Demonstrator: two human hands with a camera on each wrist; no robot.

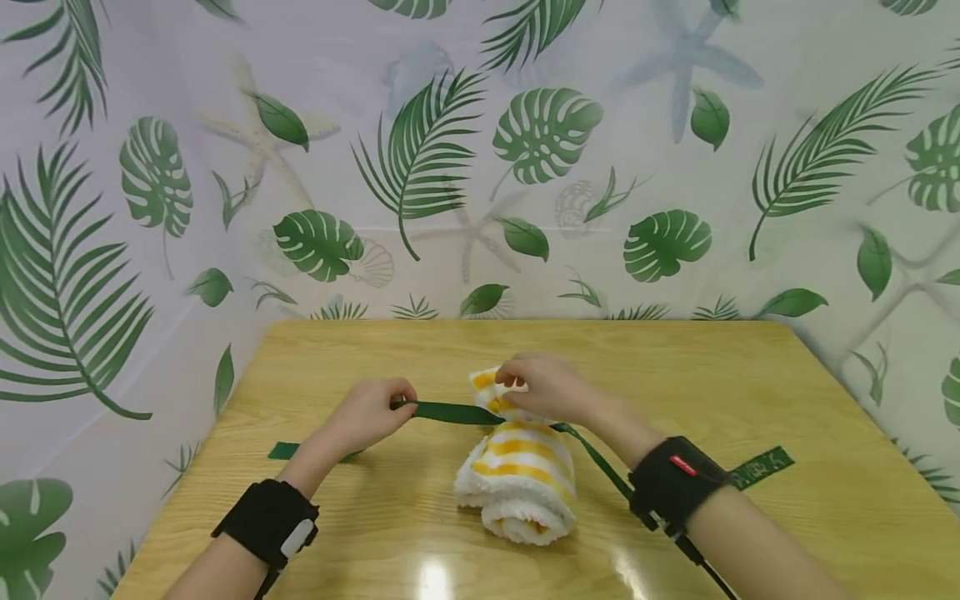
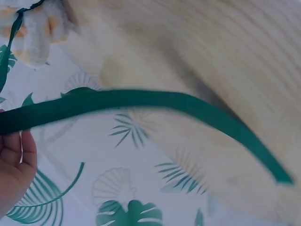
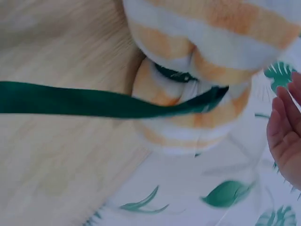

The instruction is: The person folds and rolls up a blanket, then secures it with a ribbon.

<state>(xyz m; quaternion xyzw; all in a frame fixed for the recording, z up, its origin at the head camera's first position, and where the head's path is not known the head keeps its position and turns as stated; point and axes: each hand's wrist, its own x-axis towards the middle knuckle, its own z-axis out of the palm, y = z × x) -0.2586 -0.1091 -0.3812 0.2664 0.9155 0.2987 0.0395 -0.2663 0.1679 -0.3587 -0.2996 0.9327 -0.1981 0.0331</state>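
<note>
A rolled yellow-and-white striped towel [image 1: 525,467] lies on the table, pinched in at its middle by a green ribbon [image 1: 453,412] wrapped round it. My left hand [image 1: 371,412] pinches the ribbon left of the towel and holds that length taut; in the left wrist view the ribbon's tail [image 2: 141,98] arcs away from the fingers. Over the towel's far end is my right hand [image 1: 558,387], its fingers bent loosely in the head view. The right wrist view shows these fingers [image 3: 282,117] beside the towel with nothing between them. Another length of ribbon [image 3: 70,101] runs off from the cinched middle.
The ribbon's right end [image 1: 765,467] lies on the wooden table [image 1: 675,358] beyond the right wrist's black strap [image 1: 678,483]. Another black strap [image 1: 266,521] is on the left wrist. A leaf-patterned cloth [image 1: 450,208] covers the wall behind the table.
</note>
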